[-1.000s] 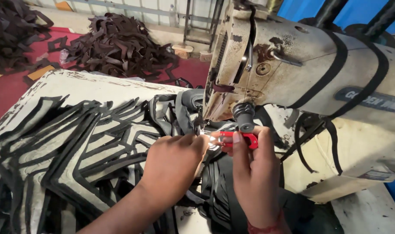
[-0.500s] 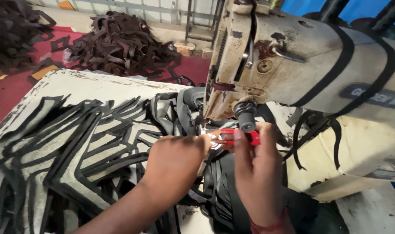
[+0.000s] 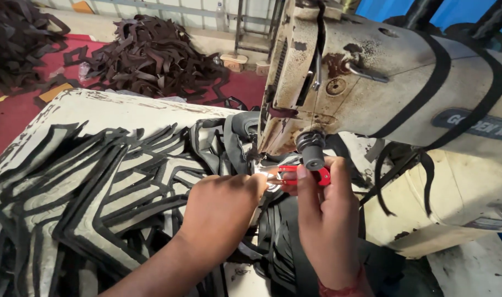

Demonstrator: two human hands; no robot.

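Note:
My right hand (image 3: 327, 220) grips small red-handled thread snips (image 3: 295, 175), blades pointing left under the head of a worn cream sewing machine (image 3: 383, 88). My left hand (image 3: 221, 212) is closed just left of the blades, pinching something small at the needle area; what it pinches is hidden by the fingers. Under both hands lie black strap pieces (image 3: 278, 242). The needle itself is hidden behind the hands and the machine head.
Many black angular cut pieces (image 3: 97, 181) lie spread over the white worktable (image 3: 135, 107) to the left. Heaps of dark strap pieces (image 3: 152, 55) sit on the red floor behind. Black straps hang over the machine body (image 3: 449, 82).
Both hands stay at the needle area. The view has shifted slightly; the snips and left fingers remain pressed close together.

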